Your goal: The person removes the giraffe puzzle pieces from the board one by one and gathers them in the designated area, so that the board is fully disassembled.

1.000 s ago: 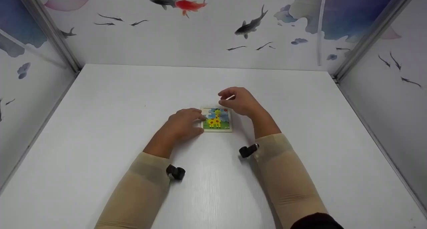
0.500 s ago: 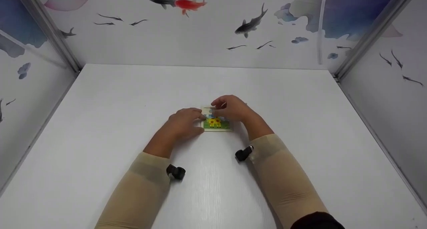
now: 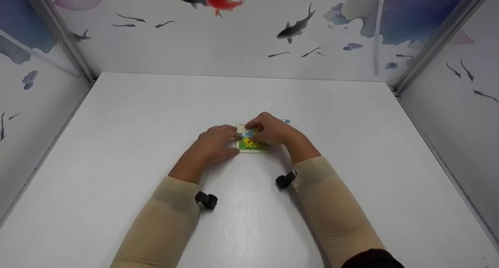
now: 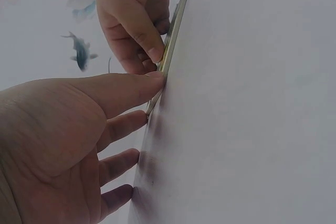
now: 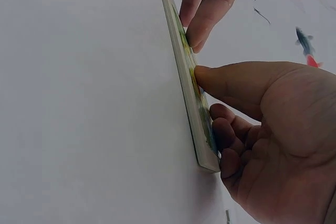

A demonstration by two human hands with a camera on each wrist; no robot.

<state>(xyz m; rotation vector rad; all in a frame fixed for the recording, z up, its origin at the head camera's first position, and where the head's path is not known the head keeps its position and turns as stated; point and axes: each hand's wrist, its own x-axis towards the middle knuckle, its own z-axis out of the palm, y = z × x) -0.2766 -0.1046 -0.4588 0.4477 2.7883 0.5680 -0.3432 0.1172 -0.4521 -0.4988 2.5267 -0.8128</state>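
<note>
A small square jigsaw puzzle with a giraffe picture (image 3: pixel 250 145) lies in its pale frame on the table. Its upper left corner shows bare backing. My left hand (image 3: pixel 215 143) rests at the puzzle's left side, thumb at the near corner, forefinger on the edge, other fingers spread on the table. Over the upper right part bends my right hand (image 3: pixel 271 130). In the right wrist view its thumb (image 5: pixel 231 81) presses on the picture and the other fingers curl at the far end, pinching a puzzle piece there that the hand mostly hides.
Just behind my right hand, a loose blue-and-white puzzle piece (image 3: pixel 285 121) lies on the white table (image 3: pixel 156 100). White panels painted with fish (image 3: pixel 296 28) enclose the table at the back and sides. Wrist cameras (image 3: pixel 285 180) sit on both sleeves.
My right hand has come left and down from beyond the puzzle's right corner onto its upper part. The loose blue piece now shows behind it. My left hand stays in place.
</note>
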